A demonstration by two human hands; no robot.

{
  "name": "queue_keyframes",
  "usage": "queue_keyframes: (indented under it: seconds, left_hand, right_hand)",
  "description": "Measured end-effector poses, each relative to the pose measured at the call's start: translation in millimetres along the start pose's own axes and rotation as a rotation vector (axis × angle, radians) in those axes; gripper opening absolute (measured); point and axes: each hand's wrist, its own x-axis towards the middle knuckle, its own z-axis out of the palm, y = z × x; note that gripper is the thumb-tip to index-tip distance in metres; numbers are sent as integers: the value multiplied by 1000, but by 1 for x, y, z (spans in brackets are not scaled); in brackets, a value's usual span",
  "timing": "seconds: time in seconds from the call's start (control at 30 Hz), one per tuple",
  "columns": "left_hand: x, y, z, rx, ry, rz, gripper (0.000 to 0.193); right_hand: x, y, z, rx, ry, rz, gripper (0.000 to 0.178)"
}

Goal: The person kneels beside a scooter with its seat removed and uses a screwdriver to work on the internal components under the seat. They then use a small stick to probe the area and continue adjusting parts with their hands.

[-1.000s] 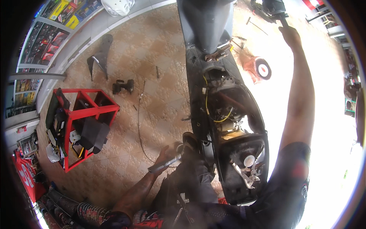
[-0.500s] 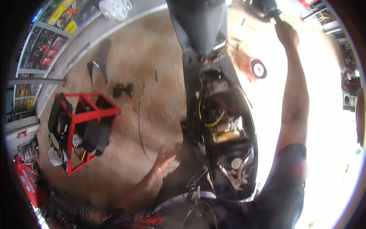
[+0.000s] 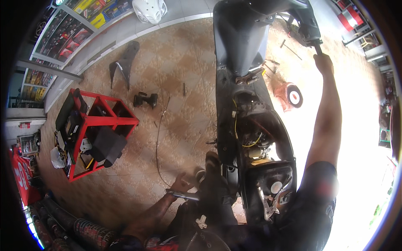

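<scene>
Below me stands a partly stripped black scooter [image 3: 234, 146], its seat area uncovered so that yellow tubing, engine parts and a black storage box [image 3: 272, 171] show. My right hand [image 3: 324, 65] is wrapped round the right handlebar grip [image 3: 319, 49] at the end of my stretched arm. Low on the scooter's left side, my left hand [image 3: 180, 183] has its fingers stretched out and apart. A silver metal lever [image 3: 186, 195] lies right beside its palm and wrist; whether they touch I cannot tell. My shoe [image 3: 212, 160] is next to the scooter's left side.
To the left stands a red metal cart [image 3: 106, 120] loaded with dark items. A cordless drill [image 3: 145, 100], a thin cable [image 3: 157, 144] and a dark plastic panel [image 3: 124, 67] lie on the tiled floor. On the right are a T-handle wrench [image 3: 291, 49] and a red-and-white round object [image 3: 289, 95].
The view has shifted, so the scooter appears lower and farther right. The silver lever now shows beside my left hand. My right hand stays on the handlebar grip.
</scene>
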Motion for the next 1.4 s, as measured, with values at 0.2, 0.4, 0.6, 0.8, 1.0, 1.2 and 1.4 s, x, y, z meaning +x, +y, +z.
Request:
queue_keyframes:
  seconds: [0.2, 0.4, 0.6, 0.8, 1.0, 1.2, 1.4]
  left_hand:
    - [-16, 41, 10, -38, -7, 84, 95]
    - [7, 51, 8, 265, -15, 368, 86]
    - [6, 64, 26, 42, -122, 10, 94]
    - [-5, 76, 40, 87, -104, -21, 92]
    - [8, 59, 38, 174, -130, 120, 93]
    - [5, 55, 34, 134, -116, 96, 92]
    - [1, 53, 43, -52, -96, 4, 93]
  right_hand:
    - [-4, 5, -8, 312, -205, 141, 35]
    - [-2, 5, -10, 450, -273, 140, 28]
    - [-17, -4, -20, 498, -310, 110, 37]
    - [-30, -17, -36, 916, -580, 74, 45]
    - [-10, -3, -16, 206, -263, -26, 55]
    - [1, 8, 4, 81, -45, -136, 64]
    - [-18, -11, -18, 142, -139, -51, 63]
